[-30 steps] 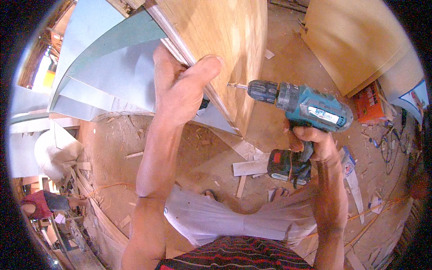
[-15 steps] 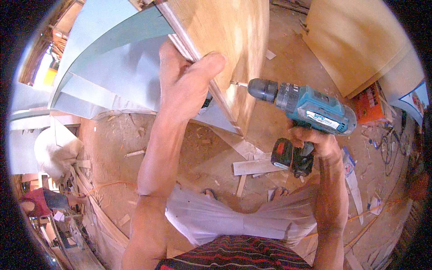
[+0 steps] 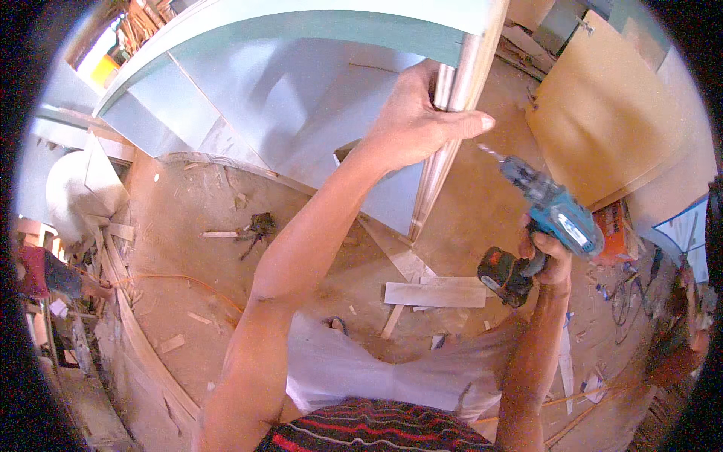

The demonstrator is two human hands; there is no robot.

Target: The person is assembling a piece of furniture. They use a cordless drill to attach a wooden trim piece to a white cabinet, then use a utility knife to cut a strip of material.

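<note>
My left hand [image 3: 418, 113] is closed around the near edge of an upright wooden panel [image 3: 431, 192], its thumb over the right side and its fingers behind the edge. A large pale blue-grey curved piece [image 3: 263, 120] adjoins the panel on the left. In my right hand [image 3: 548, 252] is a blue and black cordless drill [image 3: 566, 218], held by its handle with the battery at the lower left. The drill bit [image 3: 489, 152] points up and left, below my left thumb and apart from the panel.
Plywood sheets [image 3: 610, 120] lean at the far right above an orange box [image 3: 616, 230]. Scrap boards [image 3: 435, 294] lie on the dirt floor near my feet. An orange cord [image 3: 181, 279] runs across the left, and a person's arm [image 3: 83, 282] shows at the left edge.
The drill has come away from the panel face and moved right and down, its nose tilting upward. The panel has swung to a more edge-on angle, with my left hand still gripping it.
</note>
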